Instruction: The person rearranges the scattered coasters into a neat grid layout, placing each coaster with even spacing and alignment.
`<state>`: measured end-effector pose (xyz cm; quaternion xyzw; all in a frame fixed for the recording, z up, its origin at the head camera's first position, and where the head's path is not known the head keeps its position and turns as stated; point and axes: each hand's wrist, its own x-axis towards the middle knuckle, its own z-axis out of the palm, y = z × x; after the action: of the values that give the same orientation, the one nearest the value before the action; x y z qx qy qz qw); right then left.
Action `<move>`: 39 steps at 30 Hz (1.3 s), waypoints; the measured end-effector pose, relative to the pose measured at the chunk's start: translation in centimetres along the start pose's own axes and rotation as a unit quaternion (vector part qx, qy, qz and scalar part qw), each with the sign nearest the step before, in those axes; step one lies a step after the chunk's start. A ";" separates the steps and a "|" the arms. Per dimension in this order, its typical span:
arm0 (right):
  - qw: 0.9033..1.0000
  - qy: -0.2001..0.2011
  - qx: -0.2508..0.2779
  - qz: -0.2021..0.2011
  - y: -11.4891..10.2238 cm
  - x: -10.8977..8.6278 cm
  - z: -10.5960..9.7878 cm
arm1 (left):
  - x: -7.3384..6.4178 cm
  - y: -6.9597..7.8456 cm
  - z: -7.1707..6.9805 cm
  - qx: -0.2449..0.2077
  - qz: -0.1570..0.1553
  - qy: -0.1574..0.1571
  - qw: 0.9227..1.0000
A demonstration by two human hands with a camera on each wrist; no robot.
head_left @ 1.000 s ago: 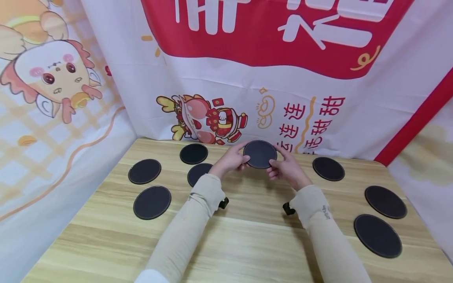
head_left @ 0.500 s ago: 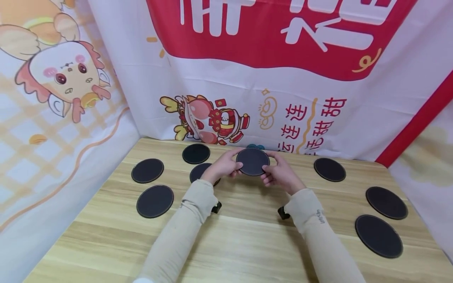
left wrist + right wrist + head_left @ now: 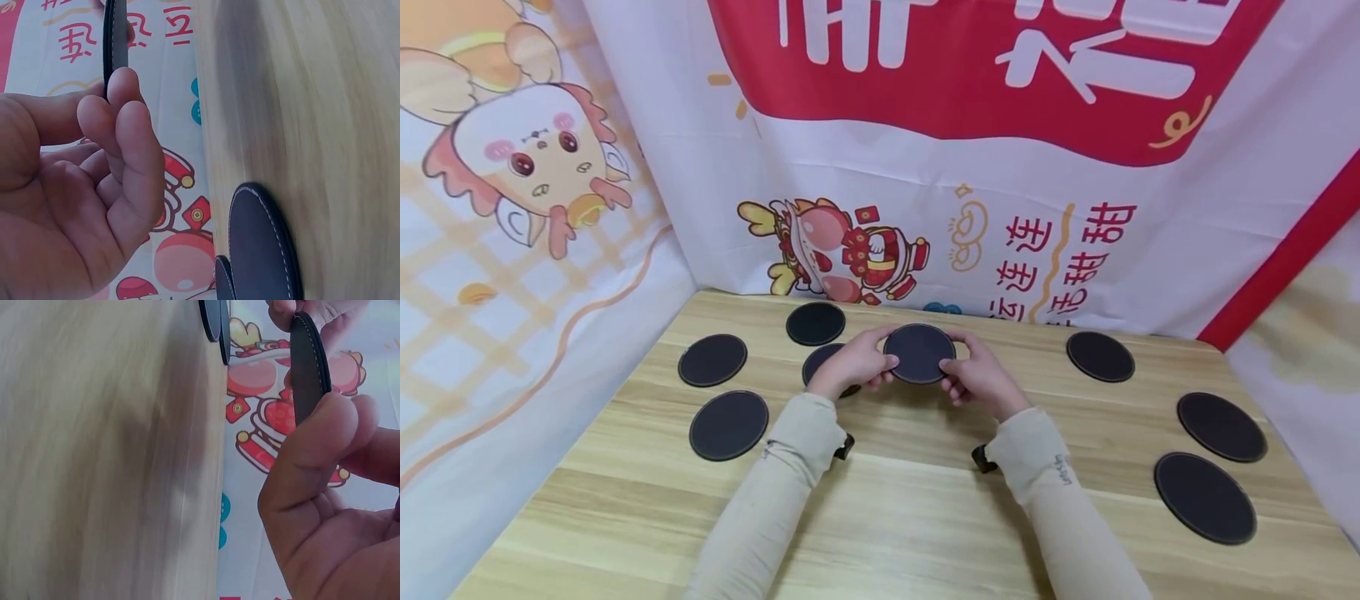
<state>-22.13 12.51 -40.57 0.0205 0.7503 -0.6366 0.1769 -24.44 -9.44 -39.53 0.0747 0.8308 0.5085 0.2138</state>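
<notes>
A round black coaster (image 3: 920, 353) with a stitched rim is held above the table between both hands. My left hand (image 3: 857, 364) pinches its left edge, thumb on the upper face. On the opposite edge my right hand (image 3: 985, 375) grips it the same way. In the left wrist view the coaster (image 3: 117, 44) appears edge-on between the fingertips. The right wrist view also has the coaster (image 3: 309, 369) seen from its edge, off the table surface. Just beyond my left wrist lies another black coaster (image 3: 825, 363), partly covered by that hand.
On the wooden table (image 3: 910, 517) lie several more black coasters: at left a coaster (image 3: 728, 425), at the back a coaster (image 3: 816, 323), at right a coaster (image 3: 1205, 497). A printed cloth (image 3: 760, 158) hangs along the table's back edge.
Both hands have carried the coaster left and slightly nearer. A teal print on the cloth, hidden one second ago, now shows behind it. The other coasters lie as before.
</notes>
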 end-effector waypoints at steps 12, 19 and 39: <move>1.000 0.003 -0.014 0.019 0.3 -0.1 2.1 | -1.6 -0.7 -0.7 0.015 -0.030 0.004 0.999; 1.000 -0.005 -0.010 0.022 0.3 0.1 2.7 | -1.8 -0.6 -1.2 0.042 -0.031 0.003 0.999; 0.998 -0.011 -0.008 0.057 1.4 1.5 3.2 | -0.3 -2.8 -2.1 0.074 -0.029 -0.012 0.997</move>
<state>-22.43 9.37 -42.76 0.0549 0.7510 -0.6194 0.2219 -24.80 -12.60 -41.05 0.0720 0.8655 0.4379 0.2321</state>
